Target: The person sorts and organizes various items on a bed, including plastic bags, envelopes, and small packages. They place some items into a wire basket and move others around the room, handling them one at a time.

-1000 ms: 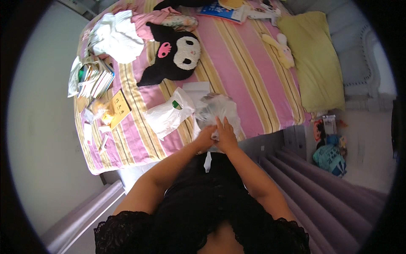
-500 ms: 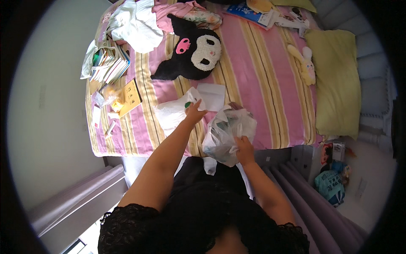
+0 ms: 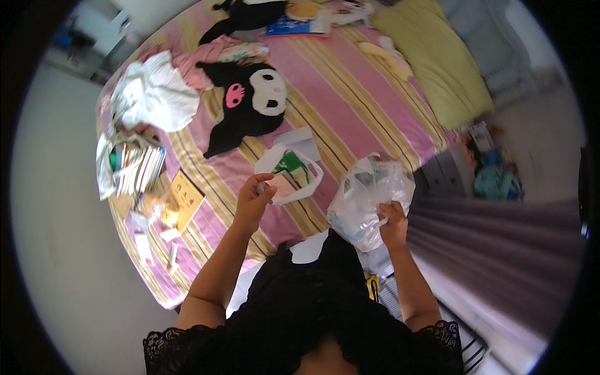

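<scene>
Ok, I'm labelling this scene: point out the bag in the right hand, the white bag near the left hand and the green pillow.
Held bag (image 3: 364,195): head view, plastic side.
White bag (image 3: 265,162): head view, upper-left wall.
Green pillow (image 3: 435,67): head view, middle of its face.

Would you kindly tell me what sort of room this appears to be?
Most likely a bedroom: a striped bedspread is spread wide, with a yellow-green pillow and a black plush cushion lying on it.

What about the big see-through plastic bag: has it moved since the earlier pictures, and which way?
Yes: the see-through plastic bag has moved rightward, away from the flat white rectangular sheet; they now lie farther apart.
</scene>
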Motion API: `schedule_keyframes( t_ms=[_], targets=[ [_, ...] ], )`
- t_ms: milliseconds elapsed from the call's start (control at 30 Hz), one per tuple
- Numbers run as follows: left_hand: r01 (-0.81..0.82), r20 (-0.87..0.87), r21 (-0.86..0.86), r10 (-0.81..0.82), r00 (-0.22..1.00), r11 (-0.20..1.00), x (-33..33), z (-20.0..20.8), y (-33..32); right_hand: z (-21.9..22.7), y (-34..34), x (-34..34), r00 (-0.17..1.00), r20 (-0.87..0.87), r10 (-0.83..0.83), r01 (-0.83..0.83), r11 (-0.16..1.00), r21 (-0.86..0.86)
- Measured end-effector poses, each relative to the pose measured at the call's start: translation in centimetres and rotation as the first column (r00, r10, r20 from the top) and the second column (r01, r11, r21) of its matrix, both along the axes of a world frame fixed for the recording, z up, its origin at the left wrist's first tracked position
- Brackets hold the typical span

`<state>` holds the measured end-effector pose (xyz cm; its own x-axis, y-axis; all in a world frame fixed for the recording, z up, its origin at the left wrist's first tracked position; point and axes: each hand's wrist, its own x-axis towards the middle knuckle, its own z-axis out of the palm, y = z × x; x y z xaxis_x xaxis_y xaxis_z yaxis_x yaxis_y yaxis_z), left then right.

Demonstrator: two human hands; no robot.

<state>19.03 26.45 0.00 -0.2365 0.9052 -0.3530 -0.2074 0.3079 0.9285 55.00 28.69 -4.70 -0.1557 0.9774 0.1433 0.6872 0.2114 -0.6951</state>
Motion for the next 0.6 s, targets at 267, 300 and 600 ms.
schedule_keyframes(
  t_ms=[267, 300, 600],
  targets=[
    [0.633, -0.05, 0.222, -0.64, 0.767, 0.741, 4.3, 11.1, -1.7, 11.4, -12.9, -4.6, 0.967, -0.122, -0.224, 0.24, 0.96, 0.143],
    [0.716, -0.174, 0.215, -0.695, 0.697, 0.664, 5.6, 11.4, -2.2, 12.5, -15.0, -4.7, 0.944, -0.163, -0.287, 0.303, 0.949, 0.086],
    [0.98, -0.733, 0.2, -0.661, 0.161, 0.017, 19.4, 10.8, -12.8, 17.5, -31.2, -3.3, 0.842, -0.322, -0.434, 0.495, 0.858, 0.138]
  ],
)
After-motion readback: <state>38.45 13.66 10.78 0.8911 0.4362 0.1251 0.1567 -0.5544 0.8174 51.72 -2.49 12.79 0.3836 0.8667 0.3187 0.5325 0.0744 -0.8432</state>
